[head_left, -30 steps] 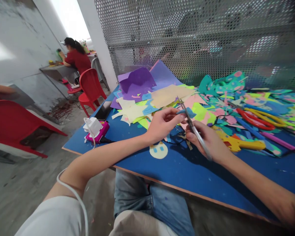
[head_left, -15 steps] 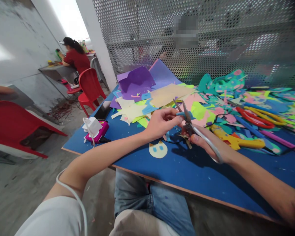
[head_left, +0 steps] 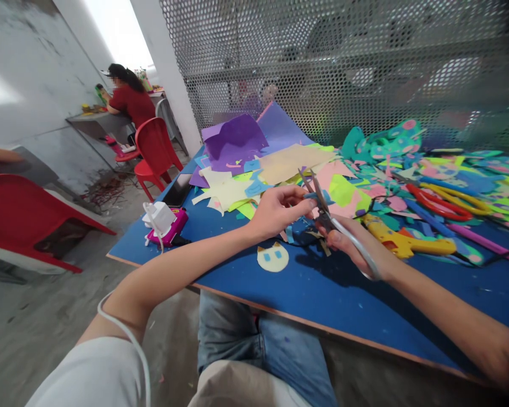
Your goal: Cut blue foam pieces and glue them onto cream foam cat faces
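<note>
My left hand (head_left: 277, 210) pinches a small blue foam scrap (head_left: 322, 197) above the blue table (head_left: 322, 294). My right hand (head_left: 356, 246) grips grey-handled scissors (head_left: 322, 206), whose blades are parted around the scrap. A cream cat-face cutout (head_left: 273, 258) with blue eyes lies on the table just below my left hand. A heap of coloured foam sheets and offcuts (head_left: 280, 164) covers the table beyond both hands.
A yellow glue gun (head_left: 407, 243) lies right of my right hand, with red-handled scissors (head_left: 439, 206) further back. A white charger on a pink box (head_left: 165, 223) and a phone (head_left: 178, 190) sit at the left. A perforated metal screen (head_left: 343, 68) backs the table. A person in red (head_left: 129, 102) sits far left near red chairs (head_left: 155, 150).
The scissors went from shut, lying along the scrap, to blades parted around it. My right hand dropped slightly and turned. The left hand stayed almost still.
</note>
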The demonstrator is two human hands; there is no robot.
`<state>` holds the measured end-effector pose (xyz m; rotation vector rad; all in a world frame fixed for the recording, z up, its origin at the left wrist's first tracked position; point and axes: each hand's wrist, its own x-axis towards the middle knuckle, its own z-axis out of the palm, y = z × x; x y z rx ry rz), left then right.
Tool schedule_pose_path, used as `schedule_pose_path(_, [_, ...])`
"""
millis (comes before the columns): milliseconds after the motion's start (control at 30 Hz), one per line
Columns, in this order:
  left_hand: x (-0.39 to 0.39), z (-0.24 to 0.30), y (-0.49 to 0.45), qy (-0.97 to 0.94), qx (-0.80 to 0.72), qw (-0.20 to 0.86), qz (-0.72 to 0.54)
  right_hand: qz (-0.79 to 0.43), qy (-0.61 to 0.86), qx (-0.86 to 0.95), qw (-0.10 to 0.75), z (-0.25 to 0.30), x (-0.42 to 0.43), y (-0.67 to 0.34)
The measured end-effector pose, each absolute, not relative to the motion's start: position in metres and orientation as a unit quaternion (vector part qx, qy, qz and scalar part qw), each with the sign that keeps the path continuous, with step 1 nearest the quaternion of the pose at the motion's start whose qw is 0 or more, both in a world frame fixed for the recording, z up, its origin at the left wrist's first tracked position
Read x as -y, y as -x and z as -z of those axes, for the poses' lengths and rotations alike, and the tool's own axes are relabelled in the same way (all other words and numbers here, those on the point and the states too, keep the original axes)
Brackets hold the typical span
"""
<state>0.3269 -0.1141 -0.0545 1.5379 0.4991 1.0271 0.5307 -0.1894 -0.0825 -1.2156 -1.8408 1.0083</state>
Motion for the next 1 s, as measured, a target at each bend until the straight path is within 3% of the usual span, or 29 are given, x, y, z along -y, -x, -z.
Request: schedule_pose_path(1000, [0.1099, 0.0619, -0.3293, -0.647, -0.208, 0.572, -0.460, -0.376, 0.458, 0.726, 0.349, 0.0852, 0.1875, -0.5355])
